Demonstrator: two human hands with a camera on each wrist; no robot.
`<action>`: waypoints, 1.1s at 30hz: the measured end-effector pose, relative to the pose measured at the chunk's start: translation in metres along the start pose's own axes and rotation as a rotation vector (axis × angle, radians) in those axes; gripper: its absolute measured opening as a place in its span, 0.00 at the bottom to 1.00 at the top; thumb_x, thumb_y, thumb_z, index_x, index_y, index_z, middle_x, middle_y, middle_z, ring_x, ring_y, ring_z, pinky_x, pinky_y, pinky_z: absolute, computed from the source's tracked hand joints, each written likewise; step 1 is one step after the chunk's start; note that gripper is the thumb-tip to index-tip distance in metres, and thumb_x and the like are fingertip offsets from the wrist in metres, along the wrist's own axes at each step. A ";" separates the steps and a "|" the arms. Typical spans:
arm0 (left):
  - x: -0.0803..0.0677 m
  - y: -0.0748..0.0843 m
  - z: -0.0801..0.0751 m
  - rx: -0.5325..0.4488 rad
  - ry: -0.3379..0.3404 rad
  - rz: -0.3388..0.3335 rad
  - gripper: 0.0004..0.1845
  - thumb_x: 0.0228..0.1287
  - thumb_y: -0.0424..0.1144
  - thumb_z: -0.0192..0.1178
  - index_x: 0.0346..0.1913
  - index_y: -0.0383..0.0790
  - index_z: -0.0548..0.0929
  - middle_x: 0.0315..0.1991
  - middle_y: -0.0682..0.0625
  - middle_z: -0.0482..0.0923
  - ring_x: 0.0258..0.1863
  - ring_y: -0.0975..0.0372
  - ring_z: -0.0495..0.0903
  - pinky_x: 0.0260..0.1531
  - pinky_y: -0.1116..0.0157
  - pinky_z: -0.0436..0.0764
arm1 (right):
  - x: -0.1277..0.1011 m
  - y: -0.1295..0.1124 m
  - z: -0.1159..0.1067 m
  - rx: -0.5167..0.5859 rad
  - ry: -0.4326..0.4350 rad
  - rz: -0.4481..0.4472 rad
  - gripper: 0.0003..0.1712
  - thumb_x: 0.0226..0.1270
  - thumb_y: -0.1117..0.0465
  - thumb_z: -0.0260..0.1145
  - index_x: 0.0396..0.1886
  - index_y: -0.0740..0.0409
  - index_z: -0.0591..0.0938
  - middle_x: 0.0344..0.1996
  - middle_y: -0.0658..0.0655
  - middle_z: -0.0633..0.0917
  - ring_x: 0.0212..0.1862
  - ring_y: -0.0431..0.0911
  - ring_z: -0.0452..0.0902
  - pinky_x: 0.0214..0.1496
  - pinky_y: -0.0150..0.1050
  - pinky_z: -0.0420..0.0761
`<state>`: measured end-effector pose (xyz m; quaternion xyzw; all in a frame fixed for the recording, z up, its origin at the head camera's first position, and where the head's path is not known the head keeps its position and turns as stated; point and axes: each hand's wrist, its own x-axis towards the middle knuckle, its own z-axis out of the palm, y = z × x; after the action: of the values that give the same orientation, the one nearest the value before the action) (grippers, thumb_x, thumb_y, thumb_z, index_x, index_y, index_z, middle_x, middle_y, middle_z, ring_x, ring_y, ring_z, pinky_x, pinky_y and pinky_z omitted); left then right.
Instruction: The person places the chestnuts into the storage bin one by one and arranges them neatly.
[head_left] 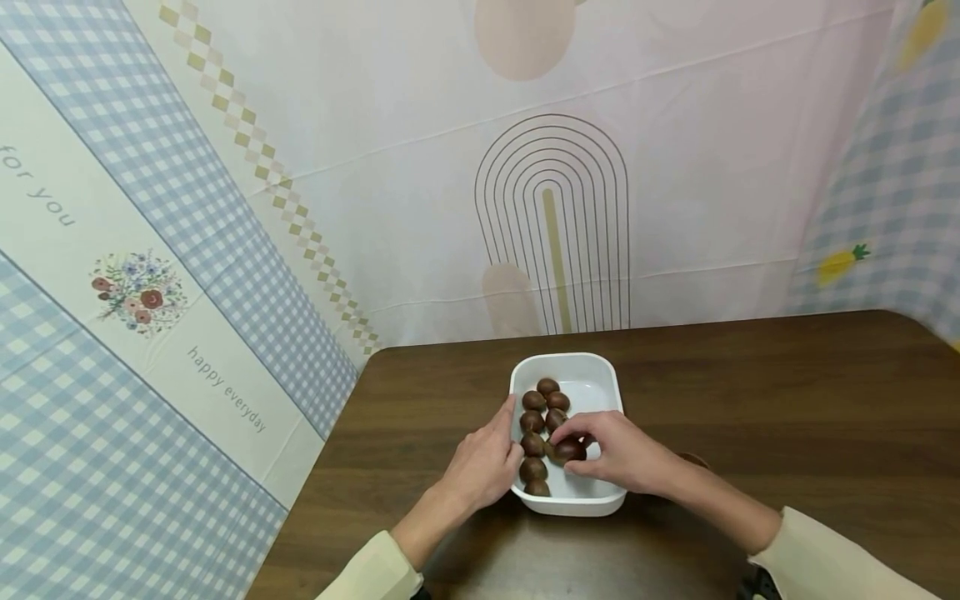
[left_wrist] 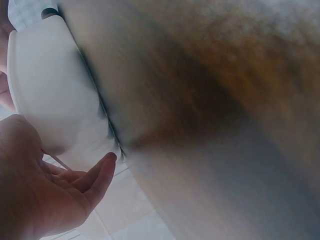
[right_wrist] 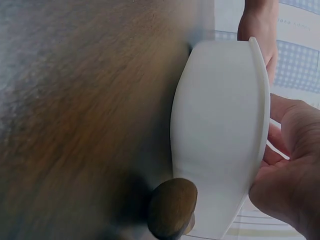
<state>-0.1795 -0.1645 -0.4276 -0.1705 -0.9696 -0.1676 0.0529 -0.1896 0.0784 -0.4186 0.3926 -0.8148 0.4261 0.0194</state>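
Note:
A white rectangular dish [head_left: 577, 506] holds several brown chestnuts [head_left: 532, 421], lined up along its left side with a shorter second row beside them. Inside the dish, my right hand [head_left: 626, 450] pinches a dark chestnut [head_left: 570, 451] between thumb and fingers, close to the end of the second row. At the left rim, my left hand [head_left: 483, 462] holds the dish, thumb at the edge and index finger stretched along it. In the left wrist view, the other fingers [left_wrist: 97, 182] lie outside the dish wall. The right wrist view hides the pinched chestnut behind the wall.
On the dark wooden table [head_left: 787, 400], right of the dish, a loose chestnut [right_wrist: 172, 207] lies close to the wall, with part of another behind it. My right wrist partly covers them from above. A patterned cloth [head_left: 412, 208] hangs behind the table.

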 end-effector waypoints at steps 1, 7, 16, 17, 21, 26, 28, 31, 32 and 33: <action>0.000 0.000 0.000 -0.002 0.000 -0.001 0.37 0.72 0.38 0.52 0.82 0.37 0.59 0.79 0.45 0.68 0.62 0.49 0.84 0.59 0.49 0.82 | 0.001 -0.001 0.001 0.000 -0.008 0.004 0.15 0.57 0.68 0.78 0.45 0.58 0.89 0.37 0.46 0.87 0.40 0.36 0.79 0.46 0.36 0.82; -0.001 -0.001 0.001 0.003 0.011 0.006 0.37 0.72 0.38 0.52 0.82 0.37 0.59 0.78 0.45 0.68 0.61 0.49 0.84 0.58 0.49 0.82 | 0.007 -0.003 0.009 -0.044 -0.036 -0.005 0.15 0.55 0.68 0.79 0.43 0.57 0.89 0.37 0.45 0.87 0.39 0.36 0.79 0.44 0.37 0.82; 0.000 -0.001 0.001 0.007 0.019 0.013 0.37 0.72 0.38 0.52 0.82 0.36 0.60 0.78 0.45 0.69 0.60 0.49 0.85 0.58 0.49 0.82 | 0.010 -0.005 0.019 -0.183 -0.032 -0.043 0.14 0.53 0.66 0.81 0.41 0.56 0.90 0.38 0.46 0.84 0.39 0.37 0.77 0.45 0.35 0.80; 0.000 -0.001 0.001 0.008 0.020 0.014 0.37 0.72 0.38 0.52 0.82 0.36 0.60 0.78 0.44 0.69 0.60 0.49 0.85 0.57 0.49 0.82 | 0.010 -0.005 0.020 -0.196 -0.034 -0.047 0.14 0.53 0.66 0.81 0.41 0.56 0.90 0.38 0.46 0.84 0.39 0.36 0.77 0.44 0.36 0.80; 0.000 0.000 0.000 0.009 0.020 0.015 0.37 0.72 0.38 0.52 0.82 0.36 0.60 0.77 0.44 0.69 0.60 0.49 0.85 0.57 0.49 0.83 | 0.011 -0.005 0.023 -0.240 -0.041 -0.074 0.14 0.53 0.66 0.81 0.40 0.55 0.90 0.37 0.46 0.84 0.39 0.37 0.78 0.45 0.37 0.80; 0.000 0.000 0.000 0.007 0.009 0.008 0.37 0.72 0.38 0.52 0.82 0.35 0.60 0.78 0.44 0.69 0.62 0.49 0.84 0.59 0.50 0.82 | 0.011 -0.005 0.026 -0.253 -0.042 -0.084 0.14 0.52 0.68 0.79 0.40 0.55 0.90 0.37 0.48 0.85 0.39 0.38 0.78 0.43 0.36 0.80; 0.000 0.000 0.000 0.006 0.007 0.004 0.37 0.72 0.38 0.52 0.82 0.36 0.60 0.78 0.44 0.68 0.62 0.49 0.83 0.59 0.50 0.82 | 0.011 -0.005 0.026 -0.237 -0.037 -0.080 0.14 0.52 0.70 0.78 0.40 0.56 0.90 0.37 0.50 0.85 0.38 0.39 0.78 0.42 0.34 0.79; -0.001 0.001 0.000 0.003 0.006 0.000 0.37 0.72 0.38 0.52 0.82 0.36 0.60 0.78 0.44 0.68 0.62 0.49 0.83 0.60 0.49 0.81 | 0.011 -0.005 0.025 -0.201 -0.030 -0.068 0.15 0.53 0.72 0.76 0.41 0.57 0.90 0.36 0.51 0.85 0.36 0.40 0.79 0.40 0.32 0.79; -0.001 0.001 0.000 0.002 0.006 0.000 0.37 0.72 0.38 0.52 0.82 0.36 0.60 0.78 0.44 0.69 0.62 0.49 0.83 0.60 0.49 0.81 | 0.011 -0.006 0.025 -0.187 -0.028 -0.060 0.15 0.53 0.72 0.76 0.41 0.57 0.90 0.35 0.51 0.85 0.36 0.40 0.79 0.39 0.32 0.79; -0.001 0.001 -0.001 0.001 0.007 -0.001 0.37 0.72 0.38 0.52 0.82 0.36 0.60 0.78 0.44 0.69 0.62 0.49 0.83 0.60 0.49 0.81 | 0.010 -0.006 0.024 -0.170 -0.025 -0.051 0.15 0.53 0.72 0.76 0.41 0.58 0.89 0.35 0.51 0.85 0.36 0.41 0.79 0.39 0.33 0.80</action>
<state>-0.1785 -0.1642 -0.4270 -0.1695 -0.9695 -0.1678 0.0562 -0.1858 0.0529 -0.4264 0.4156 -0.8379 0.3498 0.0533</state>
